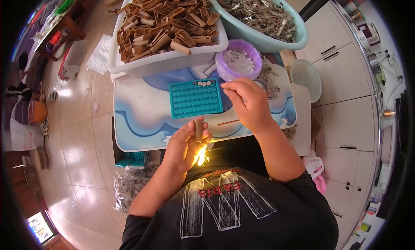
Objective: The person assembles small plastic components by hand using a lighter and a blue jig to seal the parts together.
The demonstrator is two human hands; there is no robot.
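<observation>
Between the fingers of my left hand (182,143) stands a brown plastic bottle-stopper-shaped casing (198,131), held upright. Below it a bundle of fine wire lights (201,156) glows bright yellow. My right hand (248,102) is closed in a pinch just off the right edge of a teal tray (174,112); whatever its fingertips hold is too small to make out. The tray has rows of round pockets, and several silver button cells (205,83) sit in its far row. A thin brown stick (228,122) lies on the table between my hands.
On the blue-and-white table (142,120), a white bin (168,65) heaped with brown casings stands at the back. A purple bowl (220,71) of small white pieces is beside it. Behind is a pale green basin (276,46) of wire lights; a whitish bucket (306,79) stands right.
</observation>
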